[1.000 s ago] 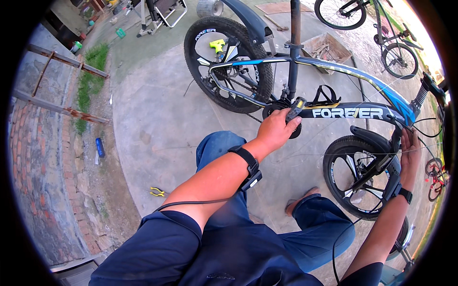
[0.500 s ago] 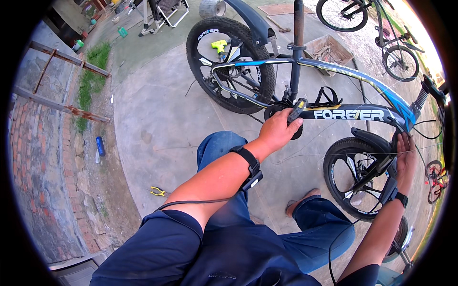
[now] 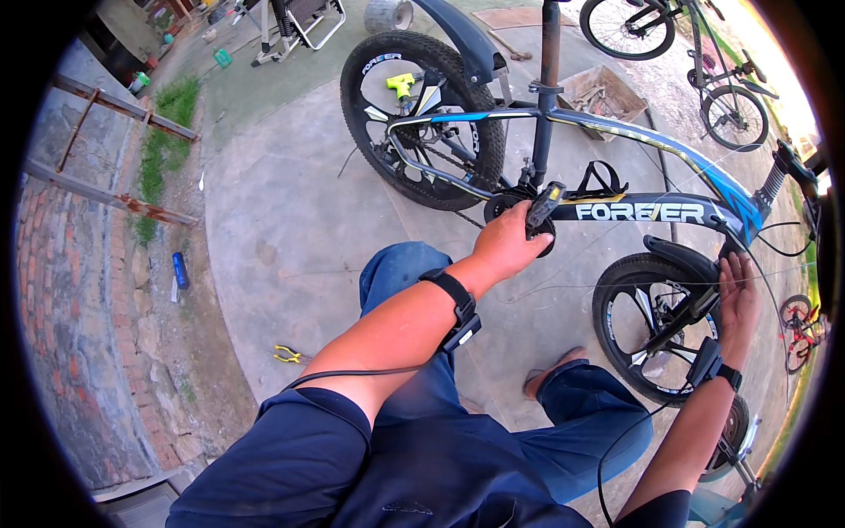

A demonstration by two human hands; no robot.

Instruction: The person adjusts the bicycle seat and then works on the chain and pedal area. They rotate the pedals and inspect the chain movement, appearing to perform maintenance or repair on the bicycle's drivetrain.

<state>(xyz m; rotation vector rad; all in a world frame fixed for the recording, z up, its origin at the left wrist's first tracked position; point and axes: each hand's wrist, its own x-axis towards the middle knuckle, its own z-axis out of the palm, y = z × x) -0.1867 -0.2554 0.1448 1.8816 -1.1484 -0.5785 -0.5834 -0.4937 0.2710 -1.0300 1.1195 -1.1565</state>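
A black and blue bicycle (image 3: 638, 211) stands across the view in front of me, its rear wheel (image 3: 370, 114) at the far left and its front wheel (image 3: 607, 308) nearer on the right. My left hand (image 3: 513, 244) is closed around the black pedal (image 3: 547, 204) by the crank, below the seat tube. Beside the front fork, just under the head tube, my right hand (image 3: 738, 295) has its fingers stretched out, palm side partly showing. A thin loose cable (image 3: 616, 285) runs across toward that hand; whether it touches is unclear.
A yellow-green power tool (image 3: 401, 86) shows through the rear wheel. A metal tray (image 3: 607, 97) of odds and ends lies behind the frame. Yellow-handled pliers (image 3: 289, 355) and a blue object (image 3: 180, 270) lie on the left. Another bicycle (image 3: 704, 66) stands at far right.
My right hand has slid slightly down and away from the head tube, its fingers more spread. My left hand has shifted a little lower at the pedal, which has tilted slightly.
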